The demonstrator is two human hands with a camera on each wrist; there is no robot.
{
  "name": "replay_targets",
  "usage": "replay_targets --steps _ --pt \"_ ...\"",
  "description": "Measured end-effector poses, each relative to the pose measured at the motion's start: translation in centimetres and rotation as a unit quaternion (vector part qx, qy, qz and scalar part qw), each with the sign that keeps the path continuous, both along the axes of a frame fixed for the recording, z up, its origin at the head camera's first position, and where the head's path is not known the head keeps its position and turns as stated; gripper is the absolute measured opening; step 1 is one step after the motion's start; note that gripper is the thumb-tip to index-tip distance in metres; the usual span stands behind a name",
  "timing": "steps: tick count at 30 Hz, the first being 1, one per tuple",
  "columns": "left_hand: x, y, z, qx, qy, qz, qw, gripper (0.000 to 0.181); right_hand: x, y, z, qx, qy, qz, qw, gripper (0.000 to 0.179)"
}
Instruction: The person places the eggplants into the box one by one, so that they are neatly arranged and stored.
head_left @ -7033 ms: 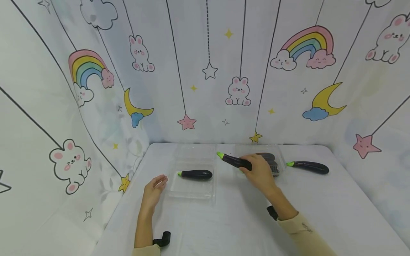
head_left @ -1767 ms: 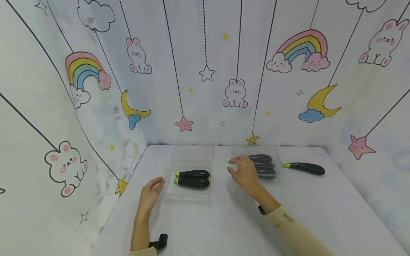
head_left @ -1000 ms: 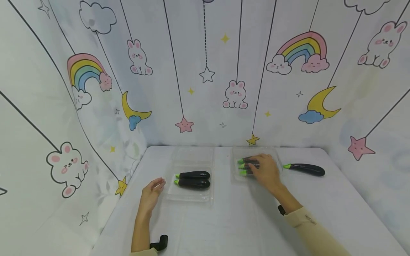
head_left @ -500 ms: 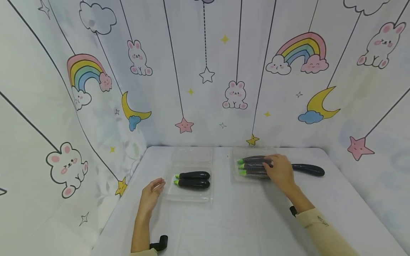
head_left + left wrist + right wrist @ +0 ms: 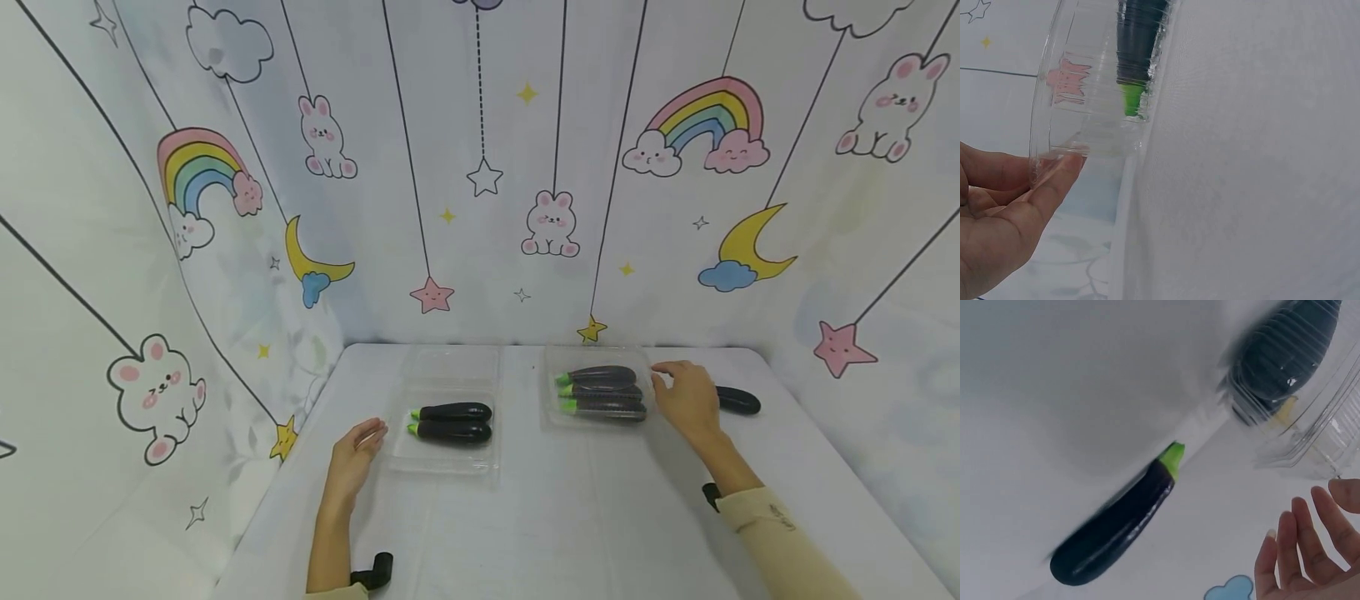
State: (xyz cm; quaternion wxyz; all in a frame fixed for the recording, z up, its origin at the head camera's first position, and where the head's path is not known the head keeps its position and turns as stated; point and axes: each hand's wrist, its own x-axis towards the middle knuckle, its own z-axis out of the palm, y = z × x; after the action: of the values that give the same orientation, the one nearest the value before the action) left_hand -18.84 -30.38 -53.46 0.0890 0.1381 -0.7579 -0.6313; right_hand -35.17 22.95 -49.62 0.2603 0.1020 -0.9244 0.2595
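Observation:
Two eggplants (image 5: 453, 431) lie side by side in the left clear plastic box (image 5: 442, 464), whose lid (image 5: 452, 364) is folded back. My left hand (image 5: 356, 458) is at that box's left edge; in the left wrist view its relaxed fingers (image 5: 1054, 184) touch the clear plastic. Three eggplants (image 5: 603, 408) with green stems show through the right clear box (image 5: 553, 417). Just right of that box hovers my right hand (image 5: 688, 406), holding nothing, fingers apart. It partly hides a loose eggplant (image 5: 738, 401) in the head view; the whole eggplant (image 5: 1116, 519) shows in the right wrist view.
Both boxes stand toward the back of a white table (image 5: 525, 517). A white cloth backdrop (image 5: 487, 242) with cartoon drawings rises behind and at both sides. Black wrist devices (image 5: 377, 572) sit at both sleeves.
Since seven seconds ago, the eggplant from my right hand has gone into the left box. My right hand has since moved rightward over the right box to its right side. My left hand stays put.

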Motion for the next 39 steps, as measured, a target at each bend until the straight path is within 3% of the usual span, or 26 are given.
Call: replay_targets --steps 15,28,39 --pt "0.2 0.2 0.3 0.005 0.010 0.001 0.9999 0.044 -2.5 5.2 -1.8 0.056 -0.023 -0.012 0.9981 0.024" --pt "0.1 0.0 0.1 0.006 0.000 0.004 1.0000 0.043 -4.2 8.8 -3.3 0.075 -0.112 0.001 0.9909 0.035" --pt "0.0 0.0 0.1 0.008 0.007 0.001 0.9999 0.043 -4.6 10.4 -3.6 0.103 -0.172 0.005 0.9797 0.042"
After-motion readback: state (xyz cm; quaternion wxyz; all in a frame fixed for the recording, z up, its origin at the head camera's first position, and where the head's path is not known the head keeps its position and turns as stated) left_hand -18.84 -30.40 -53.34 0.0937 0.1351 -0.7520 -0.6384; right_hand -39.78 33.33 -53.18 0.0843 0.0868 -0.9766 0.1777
